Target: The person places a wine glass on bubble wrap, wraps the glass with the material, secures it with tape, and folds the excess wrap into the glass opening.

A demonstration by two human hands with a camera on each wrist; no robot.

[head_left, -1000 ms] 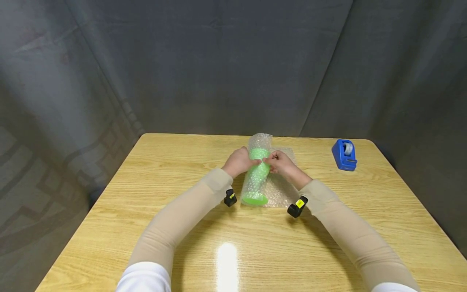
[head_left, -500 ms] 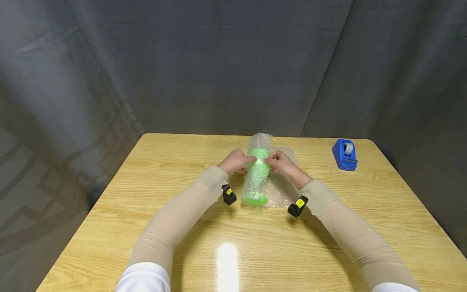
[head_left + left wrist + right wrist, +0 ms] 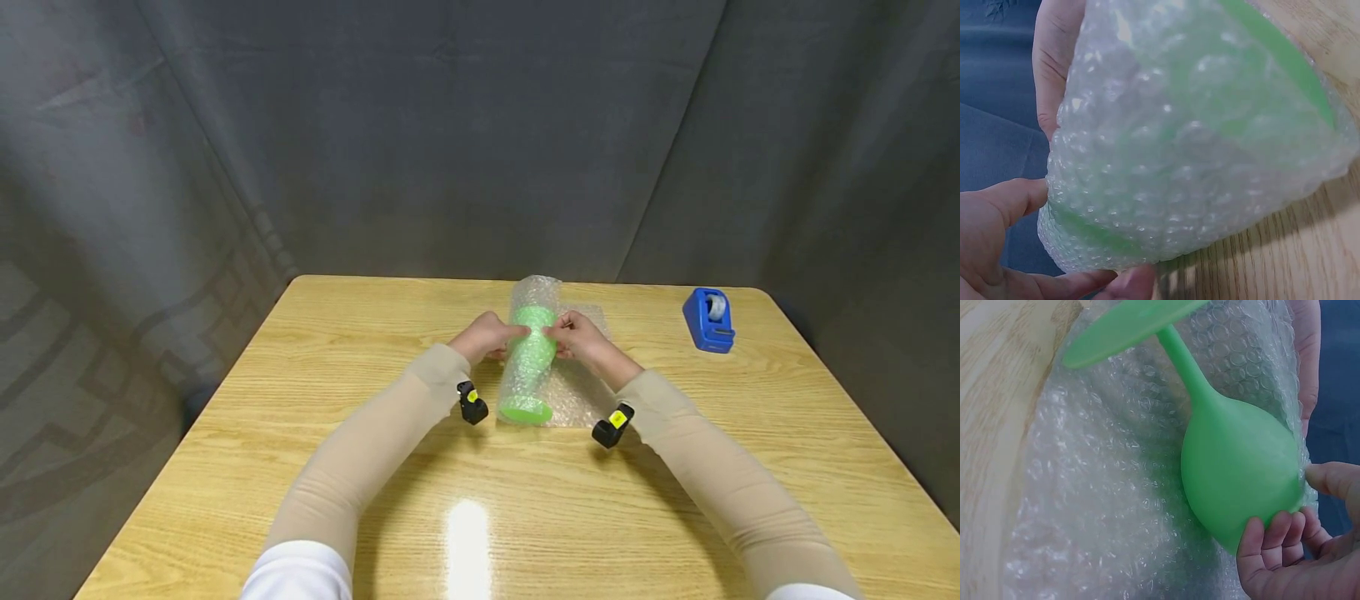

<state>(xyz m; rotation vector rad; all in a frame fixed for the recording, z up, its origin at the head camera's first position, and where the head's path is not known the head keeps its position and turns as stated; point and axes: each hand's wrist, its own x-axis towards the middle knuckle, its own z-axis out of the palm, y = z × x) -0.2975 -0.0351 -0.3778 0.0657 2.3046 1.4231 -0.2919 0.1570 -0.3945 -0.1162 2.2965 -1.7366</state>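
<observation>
A green wine glass [image 3: 1241, 462] lies on its side, part-rolled in clear bubble wrap [image 3: 1179, 156], its foot towards me in the head view. My left hand [image 3: 483, 335] grips the roll from the left, thumb on top and other fingers low along its side, as the left wrist view shows. From the right, my right hand [image 3: 585, 342] holds the roll. The right wrist view has its thumb at the wrap's edge and its curled fingers against the glass's bowl. There, the stem and foot show uncovered on the open side of the wrap.
The flat remainder of the bubble wrap spreads over the wooden table [image 3: 375, 308] to the right of the roll. A blue tape dispenser [image 3: 708, 321] with a roll of tape stands at the back right. Dark curtains [image 3: 480, 142] hang behind the table.
My left hand has drawn slightly left, its thumb shifting from across the top of the roll towards its left side. The right hand and the roll stay nearly in place.
</observation>
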